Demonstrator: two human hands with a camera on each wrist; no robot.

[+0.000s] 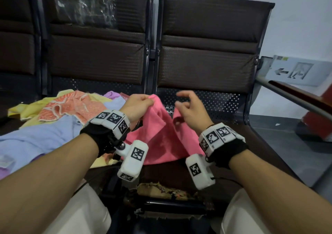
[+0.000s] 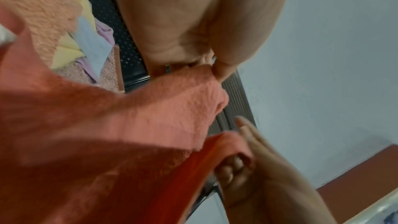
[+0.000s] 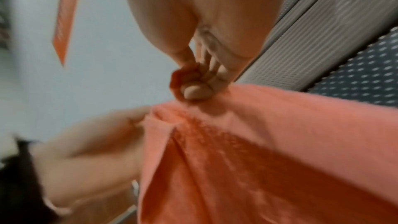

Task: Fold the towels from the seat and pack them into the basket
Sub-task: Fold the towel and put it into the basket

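A pink towel [image 1: 158,136] hangs between my hands over the dark right seat [image 1: 221,106]. My left hand [image 1: 142,101] grips its upper left corner, fingers curled round the cloth [image 2: 150,108]; the thumb [image 2: 221,69] presses on the fold. My right hand [image 1: 186,106] is just right of it. In the right wrist view its fingertips [image 3: 193,91] pinch a small bunch of the towel [image 3: 258,142], while the index finger and thumb stick up loosely. A heap of loose towels [image 1: 59,119], orange, yellow, blue and lilac, lies on the left seat. No basket is in view.
Dark padded seat backs [image 1: 206,36] stand behind, against a pale wall. A metal and wood armrest [image 1: 296,97] runs along the right side. The seat's front edge [image 1: 161,192] between my knees is torn and frayed. Grey floor shows at the far right.
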